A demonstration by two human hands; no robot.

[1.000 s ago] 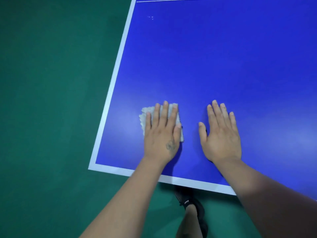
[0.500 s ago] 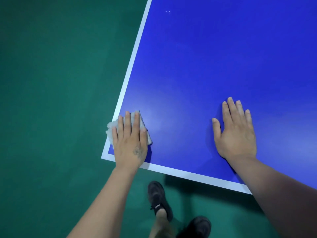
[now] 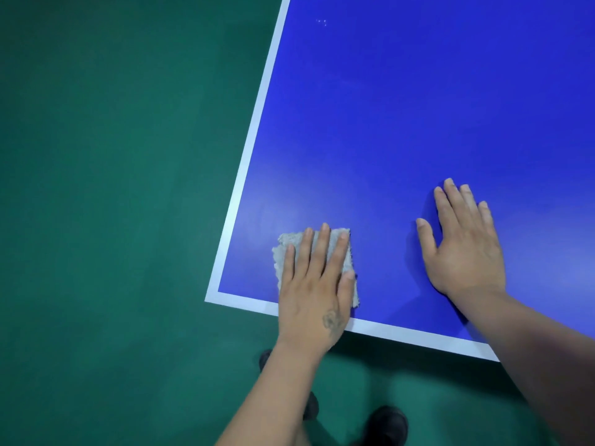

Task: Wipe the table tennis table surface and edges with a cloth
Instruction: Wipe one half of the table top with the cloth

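Pressing the cloth flat under my left hand, fingers straight, near the table corner; my right hand rests open, palm down, beside it. Risk: near the edge, the cloth could slide off.

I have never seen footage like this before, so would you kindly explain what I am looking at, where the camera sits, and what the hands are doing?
There is no machine here: a person wears a wide-angle camera on the head, so the picture looks forward and down over their own arms. The blue surface with white border lines is a table tennis table, seen at its near left corner, above a green floor. The left hand lies flat, fingers straight, pressing a small pale grey cloth onto the table near that corner. The right hand rests flat on the bare surface, holding nothing. Below the table edge you can see the person's dark shoes.
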